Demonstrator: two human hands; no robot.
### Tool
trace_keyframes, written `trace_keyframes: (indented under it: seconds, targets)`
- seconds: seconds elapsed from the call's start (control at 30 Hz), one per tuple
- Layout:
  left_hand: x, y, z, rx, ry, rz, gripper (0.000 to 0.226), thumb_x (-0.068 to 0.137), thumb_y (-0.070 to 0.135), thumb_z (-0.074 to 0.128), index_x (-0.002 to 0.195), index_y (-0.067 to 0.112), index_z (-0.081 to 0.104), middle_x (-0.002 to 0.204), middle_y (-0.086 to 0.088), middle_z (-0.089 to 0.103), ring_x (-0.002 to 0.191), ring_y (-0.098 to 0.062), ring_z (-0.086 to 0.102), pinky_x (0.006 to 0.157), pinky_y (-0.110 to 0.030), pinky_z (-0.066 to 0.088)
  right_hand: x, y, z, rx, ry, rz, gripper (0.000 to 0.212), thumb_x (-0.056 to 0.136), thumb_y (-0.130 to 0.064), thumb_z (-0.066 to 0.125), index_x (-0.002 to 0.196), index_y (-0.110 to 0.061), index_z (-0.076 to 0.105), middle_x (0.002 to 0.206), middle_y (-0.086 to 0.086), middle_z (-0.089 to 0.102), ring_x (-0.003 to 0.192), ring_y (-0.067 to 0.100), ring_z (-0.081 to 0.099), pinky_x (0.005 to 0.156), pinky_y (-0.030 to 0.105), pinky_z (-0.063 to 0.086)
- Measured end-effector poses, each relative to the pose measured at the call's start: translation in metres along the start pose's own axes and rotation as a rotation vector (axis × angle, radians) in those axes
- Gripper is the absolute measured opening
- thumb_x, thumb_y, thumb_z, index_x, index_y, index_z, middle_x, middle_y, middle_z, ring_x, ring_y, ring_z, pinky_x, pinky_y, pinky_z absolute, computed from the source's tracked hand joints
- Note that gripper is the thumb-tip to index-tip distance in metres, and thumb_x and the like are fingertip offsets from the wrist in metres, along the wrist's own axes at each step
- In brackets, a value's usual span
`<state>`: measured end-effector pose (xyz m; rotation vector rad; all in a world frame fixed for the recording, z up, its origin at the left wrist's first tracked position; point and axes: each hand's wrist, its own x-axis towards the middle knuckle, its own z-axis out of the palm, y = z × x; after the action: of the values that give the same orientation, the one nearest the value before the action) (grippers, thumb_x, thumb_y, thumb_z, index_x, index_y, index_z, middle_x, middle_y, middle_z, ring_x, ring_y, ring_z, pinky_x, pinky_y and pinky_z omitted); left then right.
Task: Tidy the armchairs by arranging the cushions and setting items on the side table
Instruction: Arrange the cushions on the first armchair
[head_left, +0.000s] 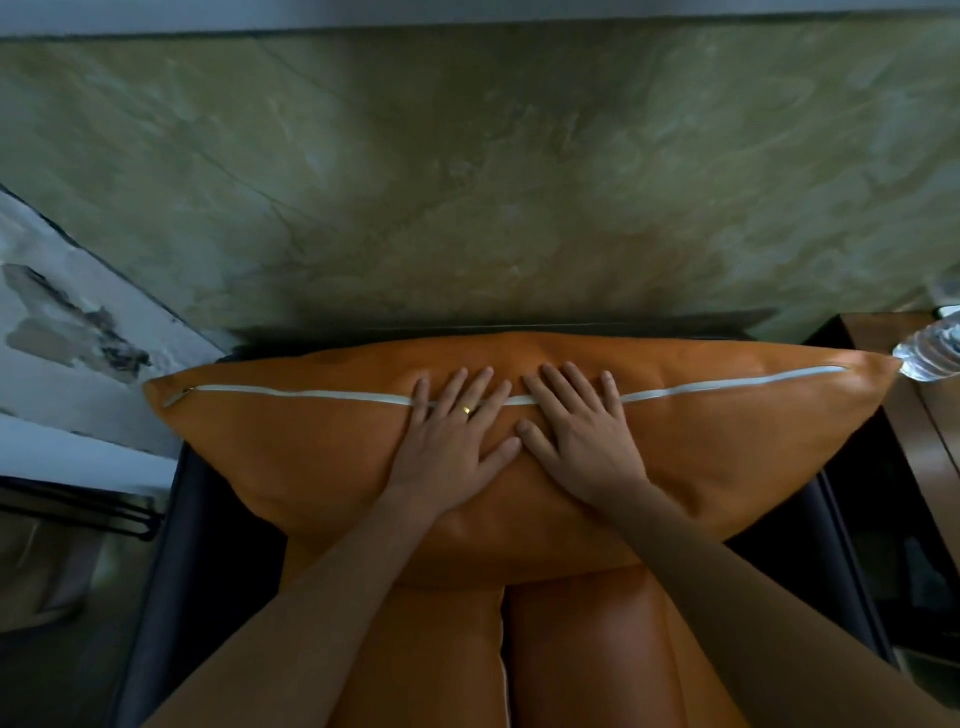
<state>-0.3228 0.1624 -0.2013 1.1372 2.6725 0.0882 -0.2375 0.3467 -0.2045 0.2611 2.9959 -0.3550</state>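
Flat, left hand (457, 439) and right hand (582, 441) press cushion (291, 457) top edge

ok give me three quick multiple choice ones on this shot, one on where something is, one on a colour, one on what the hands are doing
1. Where is the water bottle?
A. at the right, by the side table
B. on the floor at the left
C. on a shelf on the wall

2. What colour is the zip along the orange cushion?
A. black
B. white
C. red

3. How are the left hand and right hand?
A. gripping the bottle
B. curled into fists
C. flat on the cushion, fingers spread

Answers:
1 A, the bottle shows at the right edge beside the wooden table.
2 B, a white strip runs across the cushion's top.
3 C, both palms lie on the cushion, with straight fingers over the zip.
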Motion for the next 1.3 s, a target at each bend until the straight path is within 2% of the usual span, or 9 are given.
trace_keyframes:
  seconds: [0.27,0.37,0.5,0.63,0.9,1.03,1.13,1.23,1.3]
  targets:
    - [0.019,-0.012,-0.009,-0.003,-0.077,-0.009,0.064,0.1,0.065,0.016,0.159,0.04,0.012,0.169,0.006,0.011,0.156,-0.019,0.006,0.124,-0.054,0.002,0.018,0.012,-0.002,0.02,-0.123,0.0,0.068,0.099,-0.07,0.012,0.16,-0.038,0.011,0.169,-0.007,0.009,0.156,0.016,-0.003,0.125,0.049,-0.009]
    - [0.006,-0.046,-0.023,0.038,-0.035,-0.073,0.067,0.099,0.069,0.014,0.158,0.037,0.02,0.167,0.004,0.022,0.154,-0.019,0.017,0.124,-0.052,0.004,0.008,0.04,-0.02,-0.046,-0.062,0.024,0.069,0.099,-0.069,0.013,0.159,-0.037,0.021,0.168,-0.005,0.017,0.156,0.017,0.005,0.124,0.048,-0.008]
    - [-0.031,-0.112,-0.017,0.007,0.13,-0.251,0.07,0.1,0.068,0.013,0.153,0.03,0.038,0.161,-0.001,0.036,0.15,-0.021,0.028,0.123,-0.053,0.007,-0.02,0.091,-0.028,-0.123,0.053,0.113,0.069,0.099,-0.067,0.017,0.157,-0.033,0.031,0.164,-0.002,0.029,0.155,0.02,0.014,0.125,0.05,-0.002]
    - [-0.033,-0.13,0.005,-0.027,0.134,-0.282,0.066,0.102,0.064,0.015,0.156,0.029,0.033,0.164,-0.004,0.03,0.152,-0.024,0.024,0.124,-0.05,0.006,-0.022,0.11,-0.008,-0.105,0.118,0.214,0.067,0.098,-0.064,0.023,0.157,-0.033,0.029,0.165,0.002,0.027,0.155,0.025,0.013,0.123,0.054,-0.002]
    - [-0.024,-0.165,-0.006,0.01,0.036,-0.231,0.076,0.096,0.074,0.004,0.157,0.036,0.027,0.166,-0.001,0.025,0.153,-0.021,0.018,0.124,-0.048,0.002,-0.007,0.137,-0.02,-0.173,0.052,0.178,0.068,0.098,-0.067,0.017,0.156,-0.034,0.03,0.163,0.002,0.031,0.154,0.025,0.015,0.122,0.057,-0.002]
    - [-0.031,-0.199,-0.011,0.059,-0.064,-0.418,0.084,0.087,0.084,-0.002,0.157,0.044,0.021,0.166,-0.001,0.023,0.154,-0.024,0.016,0.122,-0.055,0.001,-0.018,0.155,-0.024,-0.17,0.08,0.256,0.069,0.096,-0.066,0.022,0.154,-0.033,0.035,0.162,0.005,0.032,0.153,0.027,0.018,0.122,0.057,0.003]
    - [-0.031,-0.2,-0.009,-0.006,-0.121,-0.438,0.088,0.081,0.087,-0.005,0.156,0.046,0.016,0.167,0.0,0.021,0.153,-0.025,0.015,0.121,-0.057,0.007,-0.017,0.155,-0.019,-0.096,0.027,0.27,0.071,0.094,-0.069,0.019,0.155,-0.036,0.032,0.164,0.003,0.029,0.154,0.025,0.014,0.122,0.057,0.002]
    - [-0.039,-0.199,-0.015,-0.048,-0.077,-0.444,0.087,0.083,0.086,-0.001,0.157,0.045,0.018,0.168,-0.002,0.018,0.154,-0.026,0.012,0.121,-0.059,0.005,-0.02,0.163,-0.034,-0.097,0.045,0.25,0.071,0.091,-0.07,0.023,0.151,-0.036,0.04,0.161,0.004,0.035,0.152,0.027,0.019,0.12,0.061,0.004]
    - [-0.047,-0.198,-0.017,-0.072,0.003,-0.47,0.085,0.084,0.087,0.005,0.156,0.045,0.022,0.167,-0.005,0.019,0.153,-0.029,0.013,0.121,-0.058,0.005,-0.03,0.178,-0.045,-0.125,0.107,0.317,0.069,0.09,-0.069,0.028,0.149,-0.036,0.043,0.16,0.007,0.035,0.151,0.03,0.019,0.118,0.063,0.006]
